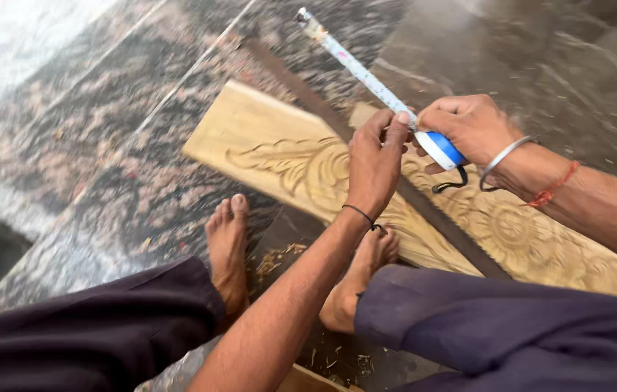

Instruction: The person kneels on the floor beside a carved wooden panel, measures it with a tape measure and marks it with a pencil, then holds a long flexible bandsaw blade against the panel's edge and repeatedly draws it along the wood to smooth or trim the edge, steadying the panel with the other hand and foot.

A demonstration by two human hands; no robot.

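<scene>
Daylight from upper left, w/ white glare on the polished stone floor [47,43]. Whole frame soft w/ motion blur, esp. edges & top right. Shadows faint, low contrast overall.

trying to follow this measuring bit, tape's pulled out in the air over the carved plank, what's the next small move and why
Probably lower the tape blade onto the carved plank: the right hand holds the case, the left hand pinches the blade, and its tip hangs above the floor.

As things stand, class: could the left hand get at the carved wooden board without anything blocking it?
Probably yes. The left hand pinches the tape measure blade right above the carved wooden board, and nothing lies between them. It would only need to let go of the blade, whose case the right hand holds.
</scene>
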